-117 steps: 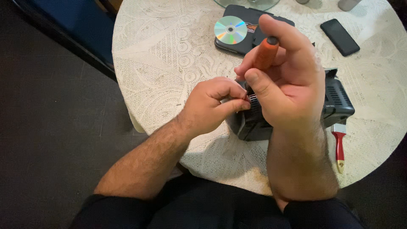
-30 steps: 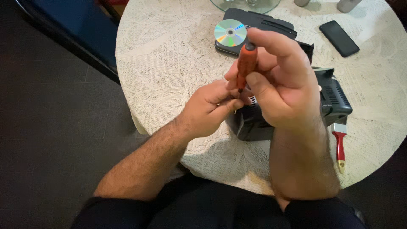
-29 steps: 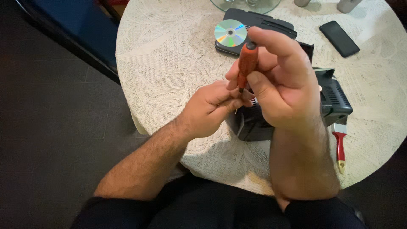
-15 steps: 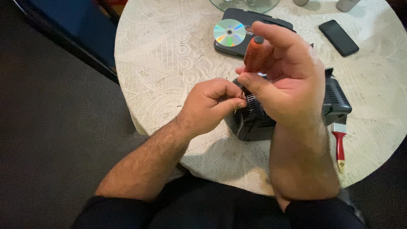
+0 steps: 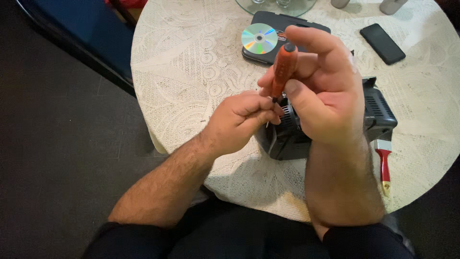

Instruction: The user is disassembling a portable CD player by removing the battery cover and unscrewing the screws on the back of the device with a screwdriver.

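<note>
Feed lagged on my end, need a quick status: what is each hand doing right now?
Left hand: closed, fingertips pinched at the screwdriver's tip; what they hold cannot be told.
Right hand: closed on the orange-handled screwdriver.

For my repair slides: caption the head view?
Right hand holds orange screwdriver at left hand's fingertips, above black device.

A round table [image 5: 191,72] under pale lace cloth stands on dark floor [image 5: 57,158].

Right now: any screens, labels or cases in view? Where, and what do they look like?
Phone: far right of the table, flat black rectangle, screen dark.
Disc: on the case beyond the hands, round, silver, rainbow sheen.
Dark case: far middle of the table, flat, rounded corners; a small label beside the disc, too small to tell.
</note>
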